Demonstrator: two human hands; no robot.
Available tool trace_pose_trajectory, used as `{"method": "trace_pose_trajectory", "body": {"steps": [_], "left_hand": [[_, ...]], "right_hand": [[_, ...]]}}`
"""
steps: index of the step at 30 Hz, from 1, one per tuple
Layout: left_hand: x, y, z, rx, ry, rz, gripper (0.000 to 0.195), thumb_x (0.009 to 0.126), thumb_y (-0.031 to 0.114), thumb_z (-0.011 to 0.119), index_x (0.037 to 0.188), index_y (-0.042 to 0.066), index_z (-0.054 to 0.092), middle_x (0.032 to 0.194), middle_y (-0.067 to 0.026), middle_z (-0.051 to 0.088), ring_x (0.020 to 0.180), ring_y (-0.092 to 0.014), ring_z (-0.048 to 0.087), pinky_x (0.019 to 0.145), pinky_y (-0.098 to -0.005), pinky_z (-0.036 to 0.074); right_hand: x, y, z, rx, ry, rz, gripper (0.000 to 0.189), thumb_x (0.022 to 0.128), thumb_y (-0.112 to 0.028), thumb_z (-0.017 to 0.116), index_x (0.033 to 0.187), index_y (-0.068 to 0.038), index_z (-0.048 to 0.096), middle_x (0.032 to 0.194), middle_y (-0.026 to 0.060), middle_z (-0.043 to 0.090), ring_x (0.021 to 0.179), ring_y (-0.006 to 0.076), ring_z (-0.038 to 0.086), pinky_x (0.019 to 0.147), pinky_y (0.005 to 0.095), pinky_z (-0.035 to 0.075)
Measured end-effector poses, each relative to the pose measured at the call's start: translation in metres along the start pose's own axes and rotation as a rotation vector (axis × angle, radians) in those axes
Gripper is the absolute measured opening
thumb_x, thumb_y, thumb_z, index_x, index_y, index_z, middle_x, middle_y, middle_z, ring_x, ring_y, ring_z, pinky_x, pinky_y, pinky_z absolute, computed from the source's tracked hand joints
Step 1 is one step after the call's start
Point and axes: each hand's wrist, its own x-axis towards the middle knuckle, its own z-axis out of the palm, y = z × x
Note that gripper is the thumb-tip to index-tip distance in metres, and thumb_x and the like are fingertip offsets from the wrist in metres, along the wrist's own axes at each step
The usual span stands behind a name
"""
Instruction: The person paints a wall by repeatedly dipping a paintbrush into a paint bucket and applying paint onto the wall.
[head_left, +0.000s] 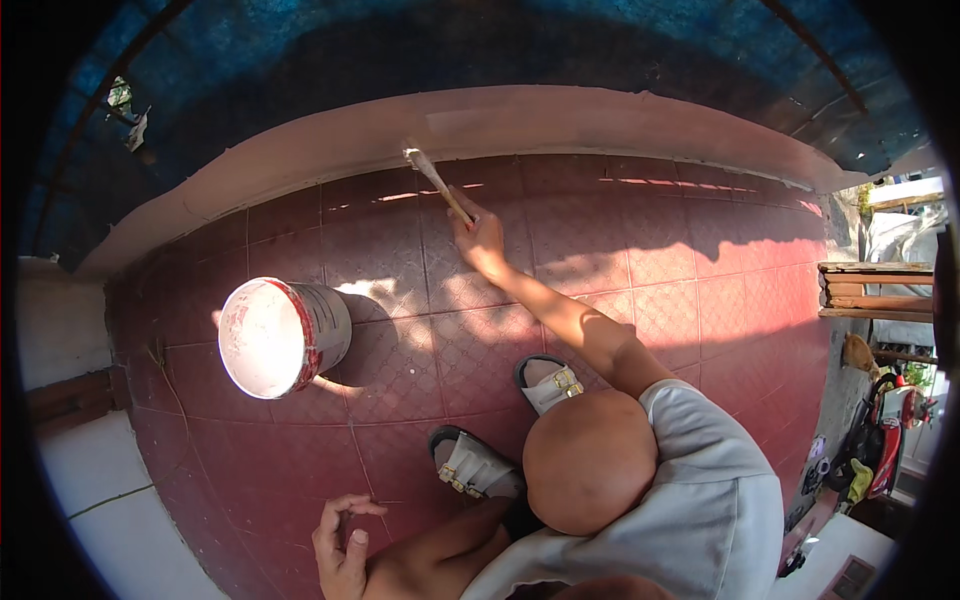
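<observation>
My right hand (478, 232) grips the handle of a paintbrush (431, 171), its whitish bristles against the low pale wall (510, 124). My left hand (343, 544) is at the bottom of the view, fingers loosely curled and holding nothing. Left of my right hand, a paint bucket (328, 330) rests on the red tiled floor (480, 367). White coats its inside, and red smears mark its rim. How much paint it holds, I cannot tell.
A dark blue sheet (450, 45) hangs above the wall. My sandals (476, 461) are on the tiles by my knee. A thin cord (176, 397) runs along the left side. Wooden slats (877, 291) and a red motorcycle (885, 454) stand at the right.
</observation>
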Motion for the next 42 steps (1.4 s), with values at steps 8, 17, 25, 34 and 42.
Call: {"method": "trace_pose_trajectory", "body": {"steps": [8, 17, 25, 34, 42], "left_hand": [[-0.002, -0.009, -0.008, -0.004, 0.026, -0.019, 0.038, 0.096, 0.023, 0.047, 0.12, -0.006, 0.05, 0.106, -0.0162, 0.059, 0.104, -0.023, 0.055, 0.096, -0.0351, 0.036], [0.004, -0.003, -0.008, 0.025, -0.009, -0.048, 0.036, 0.095, 0.02, 0.047, 0.12, -0.006, 0.049, 0.106, -0.0159, 0.059, 0.104, -0.024, 0.055, 0.096, -0.0351, 0.036], [0.008, 0.006, -0.002, 0.026, 0.003, -0.06, 0.036, 0.095, 0.02, 0.047, 0.12, -0.005, 0.05, 0.106, -0.016, 0.06, 0.103, -0.024, 0.055, 0.096, -0.0352, 0.037], [0.01, 0.005, 0.001, 0.043, 0.002, -0.052, 0.036, 0.096, 0.021, 0.047, 0.12, -0.004, 0.05, 0.104, -0.0159, 0.06, 0.102, -0.024, 0.055, 0.096, -0.0362, 0.037], [0.016, 0.0, 0.0, 0.039, -0.018, -0.022, 0.037, 0.096, 0.024, 0.048, 0.121, -0.004, 0.05, 0.105, -0.0151, 0.06, 0.103, -0.024, 0.055, 0.096, -0.0366, 0.036]], "right_hand": [[0.039, 0.018, -0.035, -0.009, 0.054, -0.102, 0.035, 0.09, -0.011, 0.058, 0.123, -0.001, 0.059, 0.09, 0.0031, 0.068, 0.074, 0.0054, 0.053, 0.068, 0.0222, 0.045], [0.046, 0.098, -0.203, 0.063, 0.934, 0.162, 0.037, 0.087, -0.006, 0.056, 0.123, 0.002, 0.058, 0.096, 0.0142, 0.069, 0.079, 0.0155, 0.063, 0.068, 0.0308, 0.049], [0.053, 0.011, -0.089, 0.169, 0.651, 0.074, 0.045, 0.089, -0.009, 0.054, 0.131, 0.006, 0.048, 0.092, 0.0138, 0.067, 0.077, 0.0113, 0.055, 0.068, 0.0266, 0.045], [0.006, -0.03, -0.028, 0.108, -0.011, 0.134, 0.039, 0.089, -0.013, 0.059, 0.127, -0.001, 0.056, 0.073, 0.0, 0.055, 0.065, 0.0021, 0.042, 0.057, 0.0194, 0.039], [0.043, -0.024, -0.067, 0.038, -0.08, -0.027, 0.036, 0.089, -0.013, 0.06, 0.122, -0.001, 0.059, 0.091, 0.0044, 0.066, 0.082, 0.0058, 0.055, 0.074, 0.0202, 0.045]]}}
